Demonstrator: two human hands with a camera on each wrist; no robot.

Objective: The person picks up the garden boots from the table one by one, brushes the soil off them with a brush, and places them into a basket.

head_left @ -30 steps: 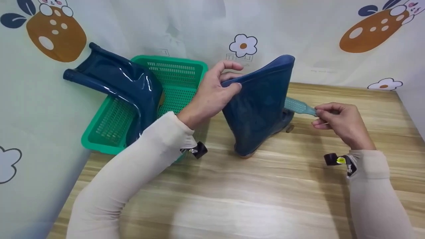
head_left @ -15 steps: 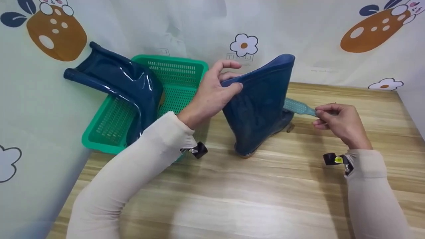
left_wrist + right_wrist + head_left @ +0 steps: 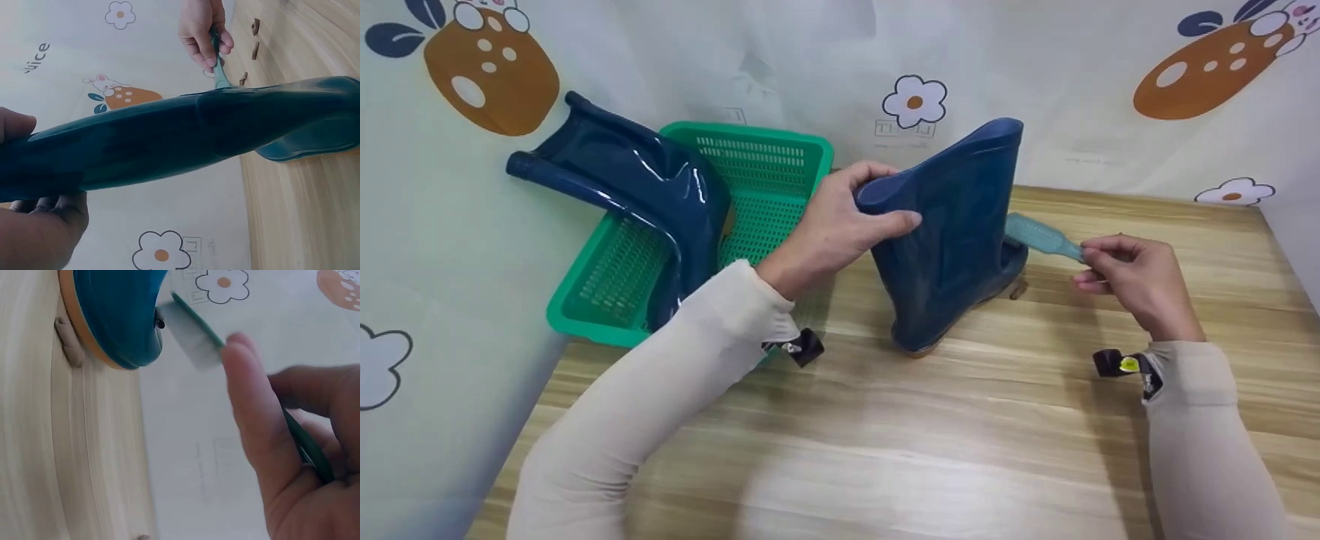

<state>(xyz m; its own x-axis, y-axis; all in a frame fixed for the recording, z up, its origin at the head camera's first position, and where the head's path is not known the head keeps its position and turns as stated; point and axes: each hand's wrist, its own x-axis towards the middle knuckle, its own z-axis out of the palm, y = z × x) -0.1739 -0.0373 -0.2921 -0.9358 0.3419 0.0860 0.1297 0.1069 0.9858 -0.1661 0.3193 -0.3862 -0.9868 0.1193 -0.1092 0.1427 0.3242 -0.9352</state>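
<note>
A dark blue rubber boot (image 3: 952,225) stands on the wooden table, its toe pointing to the back right. My left hand (image 3: 840,217) grips the top of its shaft, thumb on the near side and fingers on the far side. My right hand (image 3: 1140,281) pinches the handle of a green brush (image 3: 1039,235) by the boot's foot. White bristles (image 3: 194,334) hang below the brush head in the right wrist view. Right at them, a small dark lump (image 3: 160,323) sits on the boot. In the left wrist view the boot shaft (image 3: 140,143) hides the brush head.
A green plastic basket (image 3: 821,161) stands left, with a second blue boot (image 3: 637,169) lying in it, its shaft jutting over the rim. Small brown lumps (image 3: 255,50) lie on the table (image 3: 960,420) near the boot. A patterned sheet (image 3: 1035,90) rises behind.
My left fingers have come down around the far side of the shaft top, and its opening now shows more. The brush has shifted slightly up and right, its head turned a little.
</note>
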